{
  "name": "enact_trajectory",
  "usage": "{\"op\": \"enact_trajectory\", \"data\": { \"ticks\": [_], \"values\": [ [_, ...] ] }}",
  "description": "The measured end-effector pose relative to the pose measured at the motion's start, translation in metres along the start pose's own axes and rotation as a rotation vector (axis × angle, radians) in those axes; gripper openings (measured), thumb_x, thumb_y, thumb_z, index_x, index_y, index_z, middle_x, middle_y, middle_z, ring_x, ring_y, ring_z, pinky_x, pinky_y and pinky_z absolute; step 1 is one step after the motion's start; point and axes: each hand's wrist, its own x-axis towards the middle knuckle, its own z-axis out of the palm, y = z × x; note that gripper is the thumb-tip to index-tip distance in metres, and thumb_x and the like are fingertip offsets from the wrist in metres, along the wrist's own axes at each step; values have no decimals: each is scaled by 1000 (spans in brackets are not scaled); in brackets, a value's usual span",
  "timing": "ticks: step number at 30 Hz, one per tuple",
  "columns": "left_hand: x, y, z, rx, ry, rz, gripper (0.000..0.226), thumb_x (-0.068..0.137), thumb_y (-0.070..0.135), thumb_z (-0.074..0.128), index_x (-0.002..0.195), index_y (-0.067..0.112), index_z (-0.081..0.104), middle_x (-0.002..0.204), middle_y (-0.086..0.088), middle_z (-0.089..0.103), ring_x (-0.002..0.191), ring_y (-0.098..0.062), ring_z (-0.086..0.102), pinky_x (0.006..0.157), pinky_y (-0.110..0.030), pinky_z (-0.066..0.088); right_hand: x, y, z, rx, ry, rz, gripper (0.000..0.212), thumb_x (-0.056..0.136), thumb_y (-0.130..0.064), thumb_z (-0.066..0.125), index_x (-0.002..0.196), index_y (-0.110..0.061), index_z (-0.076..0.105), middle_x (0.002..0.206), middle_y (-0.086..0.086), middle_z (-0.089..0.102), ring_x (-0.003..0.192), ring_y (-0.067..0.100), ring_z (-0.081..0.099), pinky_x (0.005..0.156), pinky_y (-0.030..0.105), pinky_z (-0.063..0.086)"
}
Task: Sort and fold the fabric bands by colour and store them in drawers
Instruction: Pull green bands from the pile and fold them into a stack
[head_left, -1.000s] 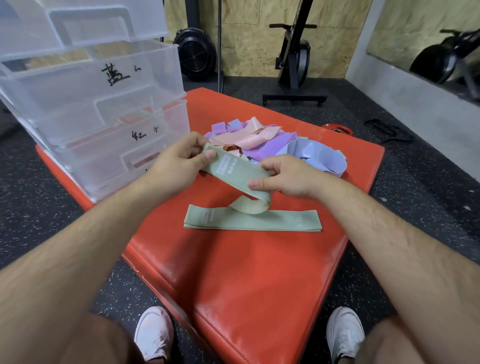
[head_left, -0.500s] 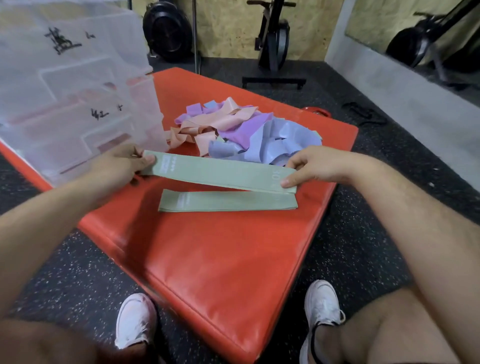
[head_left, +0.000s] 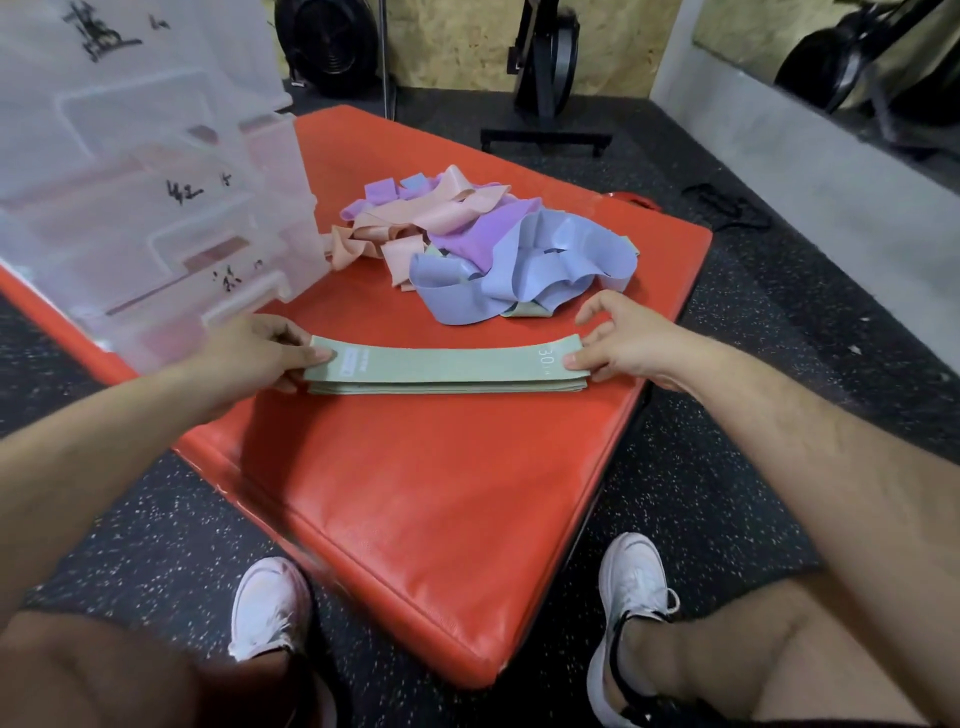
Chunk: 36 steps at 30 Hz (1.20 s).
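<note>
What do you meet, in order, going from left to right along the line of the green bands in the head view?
Left hand, pinching the left end → stacked green bands, lying flat on the red mat → right hand, pinching the right end.

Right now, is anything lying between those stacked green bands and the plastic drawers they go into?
Nothing visible. The green bands, held at each end by the left hand and right hand, lie on the red mat beside the drawers. The pile of pink, purple and blue bands sits farther back, off that path.
</note>
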Motion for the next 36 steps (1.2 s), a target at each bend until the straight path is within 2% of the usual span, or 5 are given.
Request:
{"op": "enact_trajectory", "data": {
  "ticks": [6,14,18,24,36],
  "values": [
    [-3,-3,9,51,70,-3,28,80,16,81,94,-1,64,76,-9,63,62,-19,61,50,-19,56,-1,8,7,-115,30,-42,23,82,-4,79,93,-13,61,74,5,64,63,12,60,61,27,53],
    [-4,-6,13,108,130,27,30,79,22,82,94,4,63,77,-11,67,63,-22,65,68,-39,60,1,11,12,-162,79,-72,15,84,-10,79,97,-11,72,78,4,66,73,19,64,73,39,59],
    [-6,-7,14,149,164,86,32,79,23,83,93,9,58,78,-10,63,60,-21,63,55,-34,58,4,15,14,-234,110,-103,12,81,-14,81,91,-18,74,74,1,62,67,18,60,76,46,58],
    [-8,-6,19,430,149,196,21,83,29,77,81,17,61,71,-3,62,57,-18,56,53,-32,45,-2,15,14,-534,154,-231,8,84,-28,79,90,-29,73,71,-10,53,62,4,48,55,21,32],
    [17,54,47,602,95,487,16,85,36,72,87,23,62,84,8,60,80,-15,56,68,-29,42,24,-32,39,-621,235,-357,12,89,-32,61,92,-31,72,86,-13,63,81,12,60,73,34,52]
  ]
}}
